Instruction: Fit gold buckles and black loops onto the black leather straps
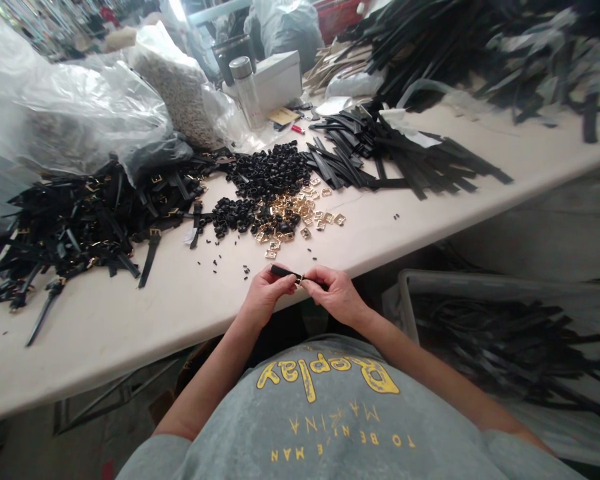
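Note:
My left hand (266, 293) and my right hand (334, 292) meet at the near edge of the white table (130, 313), both pinched on a short black strap (283, 271) with a small gold bit at its middle. Just beyond them lie a heap of gold buckles (300, 217) and a heap of small black loops (267, 177). A pile of black straps fitted with gold buckles (80, 223) spreads over the table's left. Plain black strips (380, 157) lie in a fan at the centre right.
Clear plastic bags (65, 113) bulge at the back left. A steel flask (246, 90) and a white box (279, 79) stand behind the loops. More black strips are heaped at the far right (480, 47). A grey bin of strips (500, 333) sits below, right of my lap.

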Action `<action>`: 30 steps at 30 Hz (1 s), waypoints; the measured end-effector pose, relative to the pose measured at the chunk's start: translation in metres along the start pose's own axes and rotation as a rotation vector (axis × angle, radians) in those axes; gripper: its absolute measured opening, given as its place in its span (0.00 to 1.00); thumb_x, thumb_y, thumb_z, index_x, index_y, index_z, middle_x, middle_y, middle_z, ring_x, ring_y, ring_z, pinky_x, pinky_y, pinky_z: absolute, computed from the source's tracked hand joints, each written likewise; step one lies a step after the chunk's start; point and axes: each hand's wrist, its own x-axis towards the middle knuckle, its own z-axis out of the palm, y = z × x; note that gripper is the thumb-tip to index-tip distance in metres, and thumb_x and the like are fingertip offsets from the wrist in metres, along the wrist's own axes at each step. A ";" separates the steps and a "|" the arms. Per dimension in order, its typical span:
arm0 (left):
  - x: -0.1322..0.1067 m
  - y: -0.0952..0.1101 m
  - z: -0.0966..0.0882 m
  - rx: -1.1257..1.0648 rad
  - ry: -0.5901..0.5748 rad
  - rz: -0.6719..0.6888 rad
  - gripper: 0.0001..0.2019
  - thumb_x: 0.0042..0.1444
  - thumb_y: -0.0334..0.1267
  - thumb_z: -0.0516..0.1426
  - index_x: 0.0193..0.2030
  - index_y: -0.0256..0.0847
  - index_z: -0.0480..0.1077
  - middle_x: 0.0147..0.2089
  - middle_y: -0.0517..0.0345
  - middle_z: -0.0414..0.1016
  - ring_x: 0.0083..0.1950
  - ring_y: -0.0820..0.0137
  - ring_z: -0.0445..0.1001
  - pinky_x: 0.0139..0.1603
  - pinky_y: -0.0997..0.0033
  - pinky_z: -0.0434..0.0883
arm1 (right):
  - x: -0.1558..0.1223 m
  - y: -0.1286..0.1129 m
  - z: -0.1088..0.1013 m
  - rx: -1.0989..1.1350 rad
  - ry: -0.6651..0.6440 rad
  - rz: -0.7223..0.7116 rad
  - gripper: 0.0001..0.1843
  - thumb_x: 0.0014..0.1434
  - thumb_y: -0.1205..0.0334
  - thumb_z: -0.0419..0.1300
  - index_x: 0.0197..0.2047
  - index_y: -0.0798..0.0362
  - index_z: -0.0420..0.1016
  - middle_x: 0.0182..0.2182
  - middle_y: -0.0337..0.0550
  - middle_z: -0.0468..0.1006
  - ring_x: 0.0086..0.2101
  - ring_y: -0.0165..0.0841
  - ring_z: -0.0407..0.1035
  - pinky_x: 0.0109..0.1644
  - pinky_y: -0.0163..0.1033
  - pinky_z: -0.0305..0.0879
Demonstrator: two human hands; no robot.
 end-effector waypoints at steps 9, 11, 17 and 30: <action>-0.004 0.008 0.002 -0.082 -0.106 -0.122 0.16 0.40 0.39 0.69 0.26 0.38 0.66 0.21 0.66 0.65 0.22 0.79 0.62 0.25 0.78 0.58 | -0.004 -0.003 -0.006 0.327 -0.234 0.178 0.15 0.58 0.50 0.61 0.36 0.54 0.71 0.26 0.38 0.75 0.25 0.26 0.68 0.30 0.32 0.67; -0.004 0.008 0.002 -0.073 -0.114 -0.120 0.16 0.40 0.39 0.69 0.26 0.39 0.65 0.22 0.66 0.65 0.22 0.78 0.61 0.25 0.77 0.58 | -0.005 -0.003 -0.007 0.309 -0.280 0.180 0.15 0.59 0.50 0.59 0.36 0.55 0.72 0.25 0.38 0.75 0.24 0.26 0.67 0.29 0.31 0.66; -0.001 0.003 0.003 0.215 0.022 0.135 0.13 0.43 0.40 0.68 0.25 0.39 0.67 0.22 0.65 0.65 0.24 0.77 0.61 0.27 0.76 0.59 | -0.003 -0.006 -0.007 0.000 -0.131 0.041 0.10 0.60 0.59 0.56 0.30 0.54 0.72 0.20 0.35 0.71 0.22 0.26 0.63 0.28 0.32 0.60; -0.003 0.009 0.008 0.062 0.024 0.093 0.14 0.45 0.43 0.68 0.31 0.37 0.72 0.24 0.61 0.73 0.25 0.75 0.70 0.30 0.75 0.69 | 0.011 -0.005 -0.005 -0.088 0.021 -0.012 0.13 0.57 0.56 0.59 0.25 0.53 0.69 0.21 0.35 0.67 0.24 0.27 0.58 0.28 0.32 0.56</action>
